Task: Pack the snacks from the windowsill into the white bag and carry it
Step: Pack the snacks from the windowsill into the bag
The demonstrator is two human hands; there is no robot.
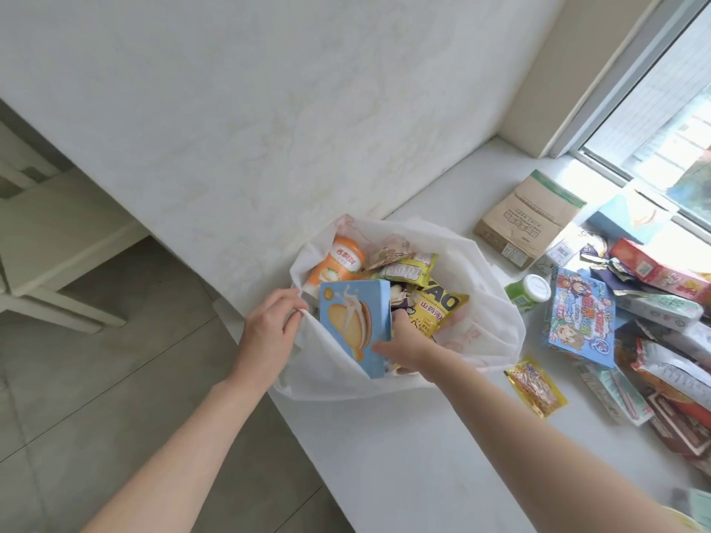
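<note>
The white bag [488, 302] lies open on the windowsill [404, 448], near its left edge. My left hand [269, 332] pinches the bag's near-left rim. My right hand [404, 348] grips a light blue biscuit box [354, 321] by its lower right corner and holds it upright in the bag's mouth. Inside the bag lie an orange bottle [338, 263], a yellow packet [438, 309] and other small packets. More snacks are spread on the sill to the right: a blue cartoon pack [581, 321], a green-and-white bottle [529, 292], a small golden packet [534, 386].
A brown cardboard box [527, 221] lies behind the bag near the window [654, 121]. A pile of several snack packs [669, 363] fills the sill's right side. A white wall [269, 109] rises behind; grey floor tiles [96, 359] and white furniture lie to the left.
</note>
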